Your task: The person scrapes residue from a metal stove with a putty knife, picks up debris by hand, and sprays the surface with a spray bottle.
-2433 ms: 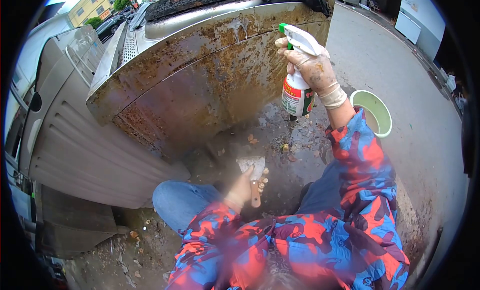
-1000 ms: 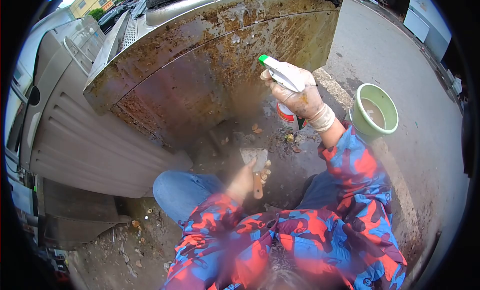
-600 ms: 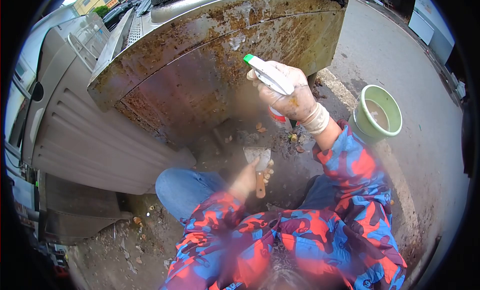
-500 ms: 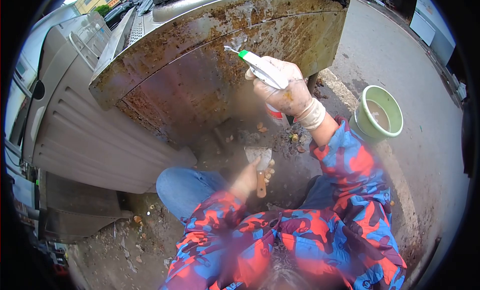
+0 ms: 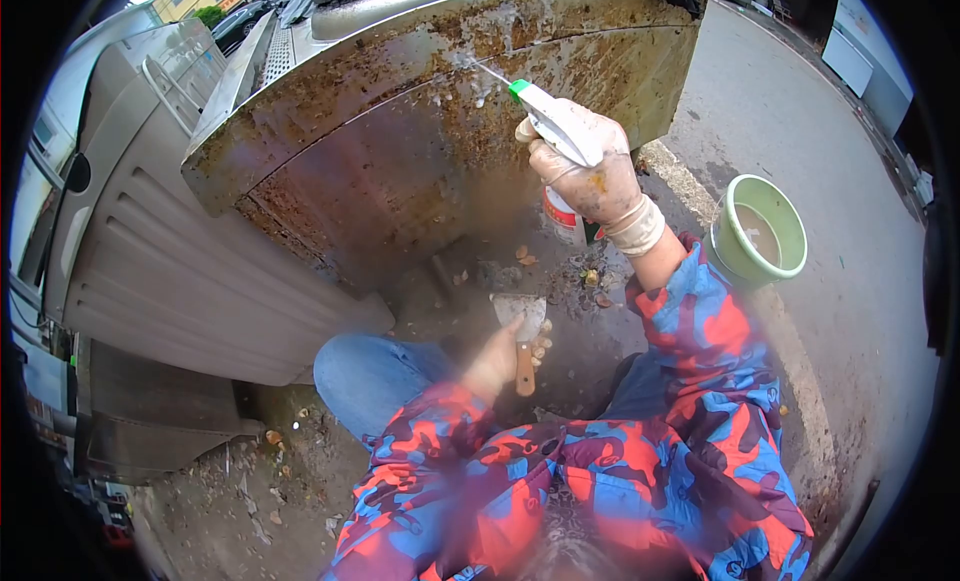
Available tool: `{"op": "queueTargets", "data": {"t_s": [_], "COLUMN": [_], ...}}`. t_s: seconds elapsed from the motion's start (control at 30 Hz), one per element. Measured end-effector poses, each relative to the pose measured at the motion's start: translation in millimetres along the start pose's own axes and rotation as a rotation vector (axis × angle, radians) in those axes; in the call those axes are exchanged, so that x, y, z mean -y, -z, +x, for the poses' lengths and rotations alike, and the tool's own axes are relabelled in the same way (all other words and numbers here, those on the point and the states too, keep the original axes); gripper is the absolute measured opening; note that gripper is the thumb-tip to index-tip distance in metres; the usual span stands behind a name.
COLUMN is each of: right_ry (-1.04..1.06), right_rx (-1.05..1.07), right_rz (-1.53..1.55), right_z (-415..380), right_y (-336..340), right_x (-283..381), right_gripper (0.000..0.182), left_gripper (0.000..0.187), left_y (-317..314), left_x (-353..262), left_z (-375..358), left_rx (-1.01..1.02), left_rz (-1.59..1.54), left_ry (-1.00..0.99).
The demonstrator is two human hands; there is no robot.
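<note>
Gloved and stained, my right hand (image 5: 592, 171) is closed round a spray bottle (image 5: 562, 131) with a white trigger head and green nozzle. A jet leaves the nozzle toward a metal panel (image 5: 400, 151) covered in brown grime, where white foam spots cling near the upper seam. The bottle's red and white label shows below my hand. Low in the middle, my left hand (image 5: 500, 359) grips a scraper (image 5: 525, 366) with a wooden handle and a wide metal blade, its blade pointing away from me. The scraper touches nothing but the hand.
A green bucket (image 5: 758, 231) holding murky liquid stands on the pavement at right. A large grey plastic bin (image 5: 200, 261) leans at left, above a dark box (image 5: 150, 411). Dead leaves and debris lie on the wet ground under the panel.
My right hand and the spray bottle have shifted slightly right and down. A longer jet now shows at the nozzle, and more foam spots are on the panel. My left hand has hardly moved.
</note>
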State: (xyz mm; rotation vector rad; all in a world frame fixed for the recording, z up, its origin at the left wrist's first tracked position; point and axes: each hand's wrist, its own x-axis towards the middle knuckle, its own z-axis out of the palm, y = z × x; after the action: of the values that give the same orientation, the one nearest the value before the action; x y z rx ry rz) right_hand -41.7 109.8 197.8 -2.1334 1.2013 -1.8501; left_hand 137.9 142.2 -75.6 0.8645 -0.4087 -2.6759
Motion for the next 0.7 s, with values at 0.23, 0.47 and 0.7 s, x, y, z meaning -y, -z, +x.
{"op": "queueTargets", "data": {"t_s": [0.23, 0.47, 0.7], "right_ry": [-0.123, -0.185, -0.311], "right_rx": [-0.046, 0.044, 0.049], "right_rz": [0.223, 0.012, 0.108], "right_z": [-15.8, -49.7, -72.9], "right_y": [7.0, 11.0, 3.0], "right_x": [-10.3, -23.5, -33.9], "right_gripper": [0.016, 0.012, 0.02], "left_gripper": [0.05, 0.05, 0.052], "left_y": [-1.2, -0.8, 2.9], "left_x": [-0.1, 1.8, 1.6], "left_z": [-3.0, -0.5, 0.8], "left_rx": [-0.032, -0.033, -0.025], "left_rz": [0.02, 0.043, 0.044], "left_ry": [0.006, 0.005, 0.036]}}
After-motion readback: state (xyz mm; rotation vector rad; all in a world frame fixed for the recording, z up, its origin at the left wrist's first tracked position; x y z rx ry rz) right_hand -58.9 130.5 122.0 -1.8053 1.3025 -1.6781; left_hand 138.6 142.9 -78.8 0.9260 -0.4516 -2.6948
